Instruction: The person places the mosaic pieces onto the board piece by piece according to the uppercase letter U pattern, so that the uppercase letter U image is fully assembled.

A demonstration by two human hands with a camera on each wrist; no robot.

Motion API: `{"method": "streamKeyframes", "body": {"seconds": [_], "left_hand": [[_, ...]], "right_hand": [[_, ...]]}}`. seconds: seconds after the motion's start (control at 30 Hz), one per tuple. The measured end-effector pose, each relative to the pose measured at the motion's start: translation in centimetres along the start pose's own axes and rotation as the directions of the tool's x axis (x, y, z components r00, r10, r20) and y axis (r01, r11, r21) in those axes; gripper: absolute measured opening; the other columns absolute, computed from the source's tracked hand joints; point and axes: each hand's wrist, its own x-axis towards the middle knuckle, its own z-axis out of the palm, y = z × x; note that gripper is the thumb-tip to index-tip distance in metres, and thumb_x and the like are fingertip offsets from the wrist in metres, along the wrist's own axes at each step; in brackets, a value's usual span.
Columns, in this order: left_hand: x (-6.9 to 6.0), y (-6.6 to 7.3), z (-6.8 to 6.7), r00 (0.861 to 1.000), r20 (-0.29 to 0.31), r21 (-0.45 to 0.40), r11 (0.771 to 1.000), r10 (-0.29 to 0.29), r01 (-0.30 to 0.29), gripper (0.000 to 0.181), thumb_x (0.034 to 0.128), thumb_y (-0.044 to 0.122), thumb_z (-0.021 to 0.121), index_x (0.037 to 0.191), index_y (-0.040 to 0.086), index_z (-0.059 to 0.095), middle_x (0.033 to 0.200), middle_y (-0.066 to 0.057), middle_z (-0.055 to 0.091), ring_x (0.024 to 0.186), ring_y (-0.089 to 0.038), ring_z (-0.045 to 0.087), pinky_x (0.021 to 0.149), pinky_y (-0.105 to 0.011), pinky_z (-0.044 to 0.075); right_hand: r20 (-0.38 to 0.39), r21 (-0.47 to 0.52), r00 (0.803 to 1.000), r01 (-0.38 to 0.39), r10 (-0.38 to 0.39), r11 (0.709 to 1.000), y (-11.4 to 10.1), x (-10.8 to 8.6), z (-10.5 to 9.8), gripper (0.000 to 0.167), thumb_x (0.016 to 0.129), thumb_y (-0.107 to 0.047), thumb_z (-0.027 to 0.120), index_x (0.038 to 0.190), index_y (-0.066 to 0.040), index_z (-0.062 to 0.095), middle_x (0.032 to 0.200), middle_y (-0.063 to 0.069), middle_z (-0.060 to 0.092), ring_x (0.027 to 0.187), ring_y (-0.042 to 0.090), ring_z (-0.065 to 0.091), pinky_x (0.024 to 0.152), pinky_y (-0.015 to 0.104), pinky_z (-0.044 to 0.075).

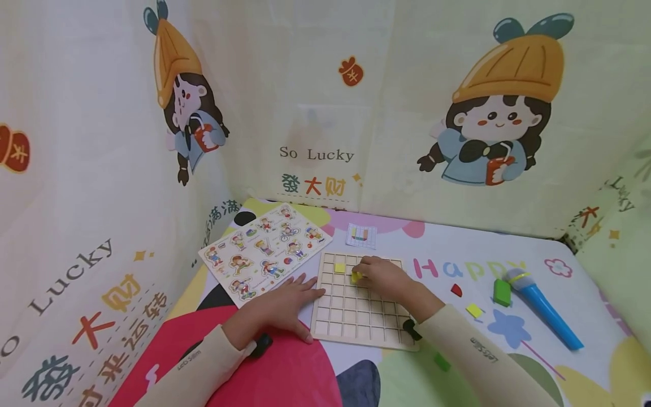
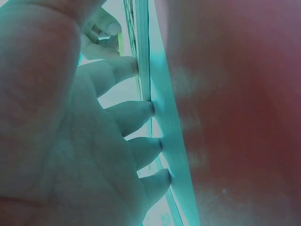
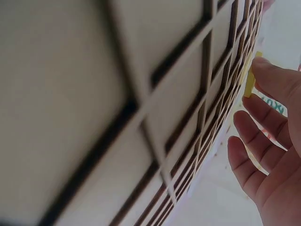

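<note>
A wooden grid board (image 1: 358, 333) lies on the table, with a yellow square (image 1: 339, 268) in one upper-left cell. The right hand (image 1: 383, 280) pinches another yellow square (image 1: 356, 277) over a cell to the right of the first. In the right wrist view, that yellow piece (image 3: 251, 80) is held between thumb and index finger of the right hand (image 3: 273, 127), tilted up beside the grid. The left hand (image 1: 285, 308) lies spread at the board's left edge, its thumb by the lower-left corner. The left wrist view shows the left hand (image 2: 99, 136) with fingers extended, fingertips at an edge.
A picture puzzle board (image 1: 274, 247) lies left of the grid, and a small pattern card (image 1: 361, 236) behind it. To the right are a red piece (image 1: 456, 290), a yellow piece (image 1: 474, 310), a green block (image 1: 502, 293) and a blue toy microphone (image 1: 546, 314). A green piece (image 1: 442, 362) lies near the right forearm.
</note>
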Motion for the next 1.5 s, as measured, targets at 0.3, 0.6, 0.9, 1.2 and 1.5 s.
{"method": "streamKeyframes", "body": {"seconds": [0.3,0.6,0.9,1.2,1.5], "left_hand": [[-0.1,0.4,-0.3,1.0,0.001,0.009,1.0,-0.008,0.008,0.106,0.063,0.069,0.076,0.152,0.027,0.036,0.159,-0.004,0.024,0.147,-0.032,0.011,0.115,-0.051,0.014],[-0.4,0.0,-0.1,1.0,0.005,0.007,1.0,-0.002,0.002,0.106,0.0641,0.072,0.074,0.152,0.027,0.035,0.159,-0.004,0.023,0.147,-0.033,0.01,0.115,-0.052,0.013],[-0.7,-0.2,0.2,1.0,-0.011,-0.005,1.0,0.021,-0.021,0.105,0.0654,0.073,0.072,0.152,0.025,0.036,0.159,-0.005,0.024,0.146,-0.034,0.01,0.115,-0.052,0.013],[-0.2,0.0,0.2,1.0,0.0,0.006,1.0,0.016,-0.016,0.106,0.0644,0.074,0.072,0.152,0.027,0.036,0.159,-0.004,0.023,0.147,-0.032,0.01,0.115,-0.051,0.014],[-0.2,0.1,0.0,1.0,-0.007,0.02,1.0,0.017,-0.017,0.106,0.0645,0.074,0.072,0.152,0.027,0.035,0.159,-0.003,0.023,0.146,-0.033,0.01,0.115,-0.05,0.014]], "right_hand": [[-0.001,-0.031,0.999,0.048,-0.048,0.998,-1.2,1.4,0.4,0.028,0.089,-0.021,0.074,0.116,-0.013,0.071,0.1,-0.001,0.063,0.09,0.013,0.058,0.086,0.03,0.051],[0.021,-0.077,0.999,0.028,-0.027,0.997,-1.9,2.9,1.1,0.026,0.089,-0.025,0.073,0.114,-0.016,0.072,0.099,-0.005,0.062,0.089,0.011,0.058,0.083,0.03,0.051],[0.038,-0.098,0.999,0.035,-0.031,0.995,-2.5,3.6,1.6,0.028,0.089,-0.025,0.073,0.115,-0.014,0.072,0.1,-0.004,0.062,0.092,0.013,0.06,0.084,0.03,0.051],[0.026,-0.102,0.999,0.039,-0.037,0.994,-2.3,3.4,1.8,0.029,0.089,-0.027,0.073,0.116,-0.015,0.072,0.098,-0.005,0.062,0.088,0.01,0.058,0.082,0.028,0.051],[0.032,-0.102,0.999,0.025,-0.022,0.994,-2.5,3.4,1.5,0.028,0.089,-0.024,0.074,0.116,-0.015,0.071,0.1,-0.003,0.062,0.09,0.011,0.058,0.084,0.029,0.05]]}}
